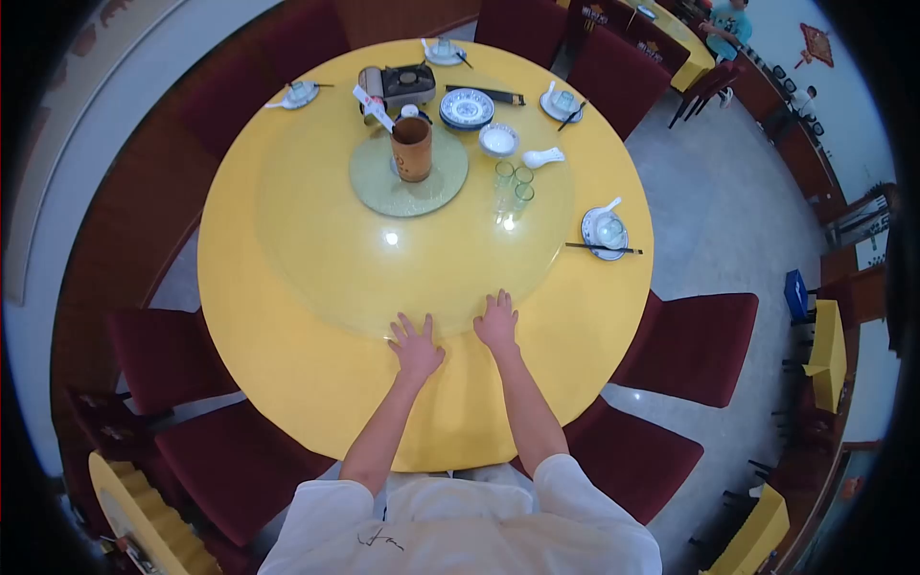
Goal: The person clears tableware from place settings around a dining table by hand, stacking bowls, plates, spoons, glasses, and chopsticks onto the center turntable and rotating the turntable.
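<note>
My left hand (417, 347) rests with fingers spread on the near rim of a round glass turntable (326, 287). My right hand (496, 322) touches the same rim a little to the right, its fingers also apart. Neither hand holds anything. On the glass, a green round mat (422, 199) carries a brown cylindrical pot (412, 150). Right of it are a stack of blue-and-white plates (467, 109), small white bowls (498, 140), white spoons (543, 157) and several green-tinted glasses (523, 195). Behind the pot stands a portable gas stove (407, 84).
A yellow cloth (259, 355) covers the round table. Place settings (607, 232) with plates, cups and chopsticks sit around its edge. Dark red chairs (690, 347) surround it. A person (730, 29) in a light blue top is at another table at the far right.
</note>
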`<state>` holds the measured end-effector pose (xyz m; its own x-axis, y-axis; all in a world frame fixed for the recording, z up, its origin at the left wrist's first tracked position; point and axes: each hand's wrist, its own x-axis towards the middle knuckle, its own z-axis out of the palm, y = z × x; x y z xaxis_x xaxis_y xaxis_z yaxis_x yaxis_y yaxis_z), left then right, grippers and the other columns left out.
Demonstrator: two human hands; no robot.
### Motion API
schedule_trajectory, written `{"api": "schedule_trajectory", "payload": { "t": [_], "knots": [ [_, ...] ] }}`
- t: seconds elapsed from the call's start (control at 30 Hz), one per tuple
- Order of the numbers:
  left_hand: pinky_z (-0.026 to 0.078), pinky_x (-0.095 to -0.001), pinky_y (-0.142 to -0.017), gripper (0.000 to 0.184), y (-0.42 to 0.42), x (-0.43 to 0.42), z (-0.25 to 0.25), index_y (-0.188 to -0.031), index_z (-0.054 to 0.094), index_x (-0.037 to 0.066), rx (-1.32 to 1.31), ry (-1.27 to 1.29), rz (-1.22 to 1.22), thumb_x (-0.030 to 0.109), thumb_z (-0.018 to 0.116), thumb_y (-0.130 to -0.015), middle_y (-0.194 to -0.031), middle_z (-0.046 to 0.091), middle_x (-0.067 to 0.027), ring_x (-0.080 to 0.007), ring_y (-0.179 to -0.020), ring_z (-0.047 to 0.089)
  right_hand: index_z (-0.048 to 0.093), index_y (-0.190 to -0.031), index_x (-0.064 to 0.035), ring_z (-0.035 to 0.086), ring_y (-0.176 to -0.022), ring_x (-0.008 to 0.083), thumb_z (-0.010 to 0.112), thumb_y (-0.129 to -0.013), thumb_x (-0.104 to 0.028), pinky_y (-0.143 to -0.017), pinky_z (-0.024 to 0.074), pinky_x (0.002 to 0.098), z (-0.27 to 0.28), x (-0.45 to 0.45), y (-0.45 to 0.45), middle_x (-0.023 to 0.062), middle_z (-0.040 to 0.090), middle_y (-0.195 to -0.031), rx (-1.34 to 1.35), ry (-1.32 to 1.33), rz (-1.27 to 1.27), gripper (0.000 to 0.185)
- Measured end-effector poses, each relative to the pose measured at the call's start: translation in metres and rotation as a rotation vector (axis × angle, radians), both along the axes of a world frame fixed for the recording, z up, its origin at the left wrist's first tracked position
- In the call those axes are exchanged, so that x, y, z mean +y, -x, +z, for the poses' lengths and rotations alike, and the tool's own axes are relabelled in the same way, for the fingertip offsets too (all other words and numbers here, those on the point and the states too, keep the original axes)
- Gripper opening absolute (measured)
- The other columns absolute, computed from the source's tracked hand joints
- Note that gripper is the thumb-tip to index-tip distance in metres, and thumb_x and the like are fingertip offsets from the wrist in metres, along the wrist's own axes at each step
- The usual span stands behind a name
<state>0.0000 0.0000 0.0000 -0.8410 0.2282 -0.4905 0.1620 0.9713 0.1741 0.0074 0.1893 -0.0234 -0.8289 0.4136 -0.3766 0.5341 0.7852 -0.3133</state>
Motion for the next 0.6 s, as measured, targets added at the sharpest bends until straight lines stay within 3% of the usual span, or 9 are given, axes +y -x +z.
{"api": "schedule_trajectory", "payload": {
  "t": [0.07,0.17,0.27,0.37,0.43,0.57,0.6],
  "knots": [
    [0.024,-0.0692,-0.104,0.090,0.013,-0.001,-0.010,-0.153,0.019,0.026,-0.066,0.003,0.018,0.046,0.066,-0.079,-0.155,-0.002,-0.0303,-0.0542,-0.140,0.008,0.042,-0.139,-0.0056,0.016,-0.145,0.0346,0.062,-0.079,-0.021,-0.109,0.0247,0.0631,-0.004,-0.001,0.014,0.0188,0.022,-0.154,-0.046,0.020,0.011,0.065],
    [0.024,-0.0691,-0.105,0.090,0.000,0.014,0.015,-0.153,0.019,0.027,-0.043,0.018,0.009,0.045,0.067,-0.079,-0.156,0.000,-0.0264,-0.0506,-0.141,0.009,0.043,-0.137,-0.0050,0.015,-0.145,0.0339,0.062,-0.079,-0.021,-0.108,0.0259,0.0644,0.031,0.021,-0.003,0.0194,0.021,-0.154,0.007,0.094,0.012,0.064],
    [0.022,-0.0696,-0.106,0.088,-0.013,0.005,0.017,-0.153,0.019,0.028,-0.095,0.055,-0.038,0.040,0.067,-0.079,-0.158,0.002,-0.0224,-0.0445,-0.144,0.010,0.047,-0.133,-0.0025,0.028,-0.140,0.0366,0.065,-0.078,-0.024,-0.107,0.0337,0.0551,0.028,0.030,-0.040,0.0223,0.034,-0.147,0.076,0.061,0.041,0.062],
    [0.021,-0.0674,-0.109,0.088,-0.015,-0.023,-0.005,-0.153,0.018,0.029,-0.006,0.094,-0.205,0.041,0.065,-0.080,-0.159,0.005,-0.0188,-0.0397,-0.145,0.011,0.052,-0.128,-0.0022,0.039,-0.132,0.0382,0.065,-0.079,-0.022,-0.107,0.0370,0.0469,0.002,0.029,-0.105,0.0234,0.048,-0.136,0.320,0.218,0.013,0.055],
    [0.022,-0.0669,-0.109,0.088,-0.016,-0.019,0.007,-0.153,0.017,0.028,-0.047,0.105,-0.175,0.040,0.064,-0.080,-0.159,0.005,-0.0192,-0.0386,-0.146,0.011,0.057,-0.120,-0.0001,0.050,-0.121,0.0377,0.065,-0.080,-0.021,-0.104,0.0405,0.0418,0.006,0.018,-0.171,0.0233,0.057,-0.123,0.448,0.218,0.010,0.046],
    [0.025,-0.0643,-0.109,0.084,-0.027,-0.006,0.024,-0.152,0.023,0.021,-0.086,0.099,-0.101,0.038,0.064,-0.081,-0.158,0.008,-0.0194,-0.0374,-0.145,0.013,0.064,-0.110,0.0004,0.061,-0.107,0.0358,0.064,-0.081,-0.019,-0.095,0.0484,0.0413,0.041,-0.011,-0.312,0.0220,0.065,-0.111,0.450,0.286,-0.165,0.035],
    [0.027,-0.0610,-0.109,0.079,-0.031,-0.009,0.019,-0.149,0.029,0.017,0.007,-0.002,-0.114,0.037,0.065,-0.081,-0.157,0.013,-0.0205,-0.0367,-0.143,0.018,0.065,-0.109,0.0008,0.063,-0.103,0.0347,0.064,-0.081,-0.018,-0.092,0.0505,0.0400,0.052,-0.022,-0.346,0.0215,0.066,-0.108,0.449,0.298,-0.224,0.033]
  ]
}}
